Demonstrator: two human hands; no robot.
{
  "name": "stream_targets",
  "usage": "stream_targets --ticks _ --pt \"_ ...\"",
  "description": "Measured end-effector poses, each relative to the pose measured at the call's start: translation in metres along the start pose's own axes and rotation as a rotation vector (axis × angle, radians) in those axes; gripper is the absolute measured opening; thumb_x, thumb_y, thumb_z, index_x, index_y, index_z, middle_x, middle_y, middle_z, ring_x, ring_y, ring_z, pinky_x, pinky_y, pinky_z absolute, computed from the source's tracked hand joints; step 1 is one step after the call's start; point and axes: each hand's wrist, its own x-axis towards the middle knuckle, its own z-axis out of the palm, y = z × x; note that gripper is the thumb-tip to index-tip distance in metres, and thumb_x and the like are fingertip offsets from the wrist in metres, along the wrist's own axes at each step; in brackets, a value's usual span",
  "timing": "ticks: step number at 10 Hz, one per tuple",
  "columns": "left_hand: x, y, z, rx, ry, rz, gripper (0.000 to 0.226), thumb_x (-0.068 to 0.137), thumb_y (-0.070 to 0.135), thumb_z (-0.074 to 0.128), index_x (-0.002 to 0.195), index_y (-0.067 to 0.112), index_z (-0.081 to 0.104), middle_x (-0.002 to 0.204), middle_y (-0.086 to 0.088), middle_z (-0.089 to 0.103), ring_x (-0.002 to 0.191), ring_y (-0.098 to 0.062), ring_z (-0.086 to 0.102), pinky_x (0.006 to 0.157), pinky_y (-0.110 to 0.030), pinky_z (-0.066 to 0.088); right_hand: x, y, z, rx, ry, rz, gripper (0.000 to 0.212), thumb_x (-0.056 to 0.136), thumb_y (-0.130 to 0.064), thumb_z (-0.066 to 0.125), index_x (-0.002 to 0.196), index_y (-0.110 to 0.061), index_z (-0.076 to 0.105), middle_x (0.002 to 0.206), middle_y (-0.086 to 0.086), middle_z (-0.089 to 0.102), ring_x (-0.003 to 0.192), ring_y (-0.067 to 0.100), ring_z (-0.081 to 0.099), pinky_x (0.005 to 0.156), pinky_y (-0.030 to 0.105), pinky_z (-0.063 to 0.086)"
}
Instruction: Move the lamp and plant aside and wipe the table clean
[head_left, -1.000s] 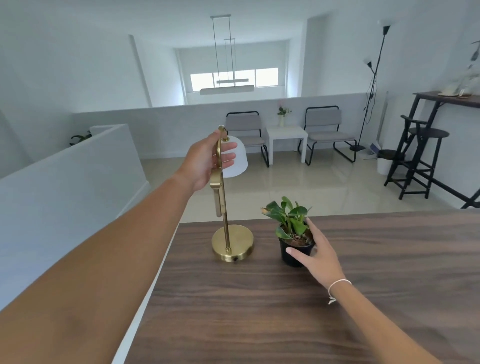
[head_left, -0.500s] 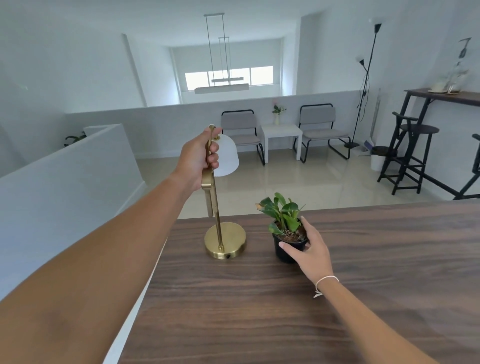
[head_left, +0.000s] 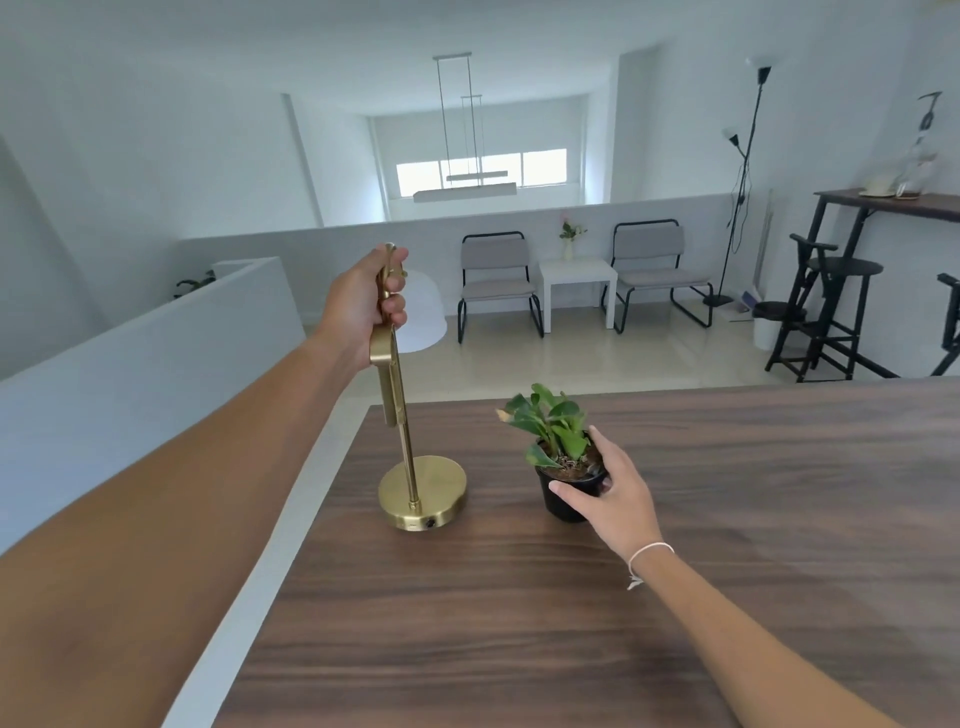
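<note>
A brass lamp (head_left: 422, 494) with a round base and a white shade stands near the far left corner of the dark wood table (head_left: 623, 597). My left hand (head_left: 363, 304) is closed around the top of its stem, just in front of the shade. To the right of the lamp stands a small green plant in a black pot (head_left: 565, 467). My right hand (head_left: 615, 493) wraps the pot from the right, thumb on its front and fingers behind its rim.
The table's left edge and far edge lie close to the lamp. Beyond the table are two grey chairs, a small white side table (head_left: 576, 278), a floor lamp and a black stool (head_left: 826, 312) by a high desk.
My left hand has closed fully around the lamp stem. My right hand has settled its fingers around the pot. Both objects still stand on the table.
</note>
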Motion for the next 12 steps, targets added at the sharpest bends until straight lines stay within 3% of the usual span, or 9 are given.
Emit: stream_targets --ticks 3,6,8,9,10,11,12 --pt "-0.071 -0.001 -0.008 0.011 -0.023 0.001 0.023 0.094 0.032 0.041 0.096 0.018 0.06 0.045 0.012 0.041 0.039 -0.005 0.03 0.041 -0.016 0.029 -0.076 -0.005 -0.009 -0.013 -0.016 -0.029 0.082 0.066 -0.031 0.081 0.137 -0.031 0.04 0.134 -0.015 0.046 0.123 0.002 0.044 0.11 0.033 0.037" --pt "-0.096 -0.009 -0.015 -0.044 -0.036 -0.002 0.024 0.094 0.032 0.042 0.094 0.019 0.062 0.044 0.011 0.041 0.037 -0.005 0.029 0.038 -0.015 0.029 -0.106 0.003 -0.013 0.065 0.082 0.029 0.07 0.063 -0.027 0.083 0.125 -0.031 0.049 0.123 -0.009 0.058 0.111 0.009 0.058 0.101 0.037 0.047" --pt "-0.123 -0.007 -0.041 -0.062 -0.161 -0.024 0.025 0.094 0.034 0.043 0.102 0.02 0.062 0.048 0.01 0.042 0.039 -0.005 0.032 0.041 -0.016 0.032 -0.151 -0.005 -0.001 0.069 0.16 0.099 0.076 0.064 -0.028 0.083 0.13 -0.032 0.044 0.13 -0.004 0.055 0.116 0.012 0.056 0.103 0.041 0.045" --pt "-0.124 -0.007 -0.037 -0.047 -0.121 -0.03 0.026 0.094 0.034 0.043 0.105 0.02 0.061 0.049 0.01 0.048 0.042 -0.006 0.038 0.044 -0.017 0.036 -0.14 -0.007 -0.006 0.064 0.107 0.117 0.088 0.062 -0.035 0.082 0.137 -0.034 0.036 0.138 -0.004 0.05 0.123 0.012 0.052 0.107 0.041 0.042" --pt "-0.129 -0.005 -0.035 0.029 -0.076 -0.012 0.025 0.094 0.034 0.042 0.098 0.022 0.063 0.061 0.006 0.065 0.054 -0.01 0.051 0.056 -0.021 0.046 -0.138 -0.011 -0.011 0.004 0.09 0.111 0.096 0.064 -0.039 0.081 0.142 -0.033 0.027 0.146 -0.006 0.041 0.133 0.01 0.04 0.113 0.04 0.033" --pt "-0.14 -0.01 -0.043 0.072 -0.103 -0.013 0.024 0.095 0.034 0.039 0.095 0.023 0.06 0.088 -0.001 0.068 0.069 -0.013 0.053 0.067 -0.027 0.045 -0.15 -0.015 -0.014 -0.022 0.128 0.093 0.094 0.068 -0.038 0.079 0.144 -0.033 0.023 0.151 -0.01 0.032 0.138 0.011 0.032 0.115 0.041 0.03" --pt "-0.155 -0.018 -0.059 0.146 -0.033 -0.033 0.034 0.095 0.037 0.036 0.118 0.019 0.054 0.095 0.006 0.061 0.079 -0.009 0.052 0.071 -0.027 0.042 -0.17 -0.016 -0.014 -0.024 0.145 0.085 0.091 0.07 -0.038 0.077 0.144 -0.033 0.023 0.152 -0.01 0.029 0.138 0.011 0.031 0.114 0.042 0.031"
